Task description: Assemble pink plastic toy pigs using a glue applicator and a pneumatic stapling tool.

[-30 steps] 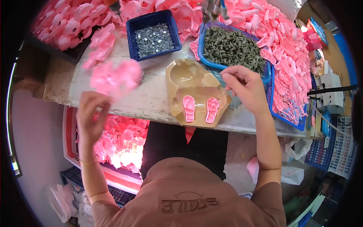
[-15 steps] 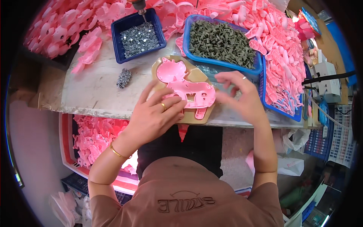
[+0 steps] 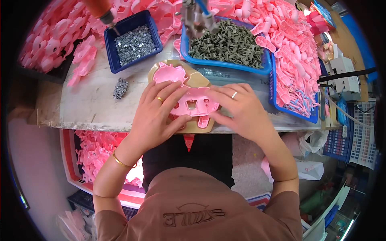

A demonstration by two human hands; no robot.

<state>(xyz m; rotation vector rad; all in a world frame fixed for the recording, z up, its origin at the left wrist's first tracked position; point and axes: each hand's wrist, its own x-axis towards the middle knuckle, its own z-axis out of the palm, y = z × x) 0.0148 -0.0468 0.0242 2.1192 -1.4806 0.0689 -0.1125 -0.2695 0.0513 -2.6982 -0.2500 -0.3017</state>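
A pink plastic toy half-shell (image 3: pixel 197 98), hollow side up, lies in a tan shaped holder (image 3: pixel 198 80) by the table's front edge. Across its left part rests my left hand (image 3: pixel 159 110), open, fingers stretched and spread, the thumb near the lower edge. My right hand (image 3: pixel 241 112) holds the shell's right end, with fingertips on the upper rim and the thumb lower down. The hands cover both ends of the shell. Left of the holder is a small clump of screws (image 3: pixel 120 88).
A dark blue tray (image 3: pixel 157 50) of small metal pieces and a blue tray (image 3: pixel 241 69) of grey-green parts stand behind. Above hang an electric screwdriver (image 3: pixel 106 18) and a blurred metal device (image 3: pixel 195 18). Pink parts (image 3: pixel 291 60) pile at right; a crate (image 3: pixel 69 160) sits below left.
My right hand has come in from the right onto the shell. My left hand has shifted up over it. The metal device now shows at the top, and the whole view has shifted slightly.
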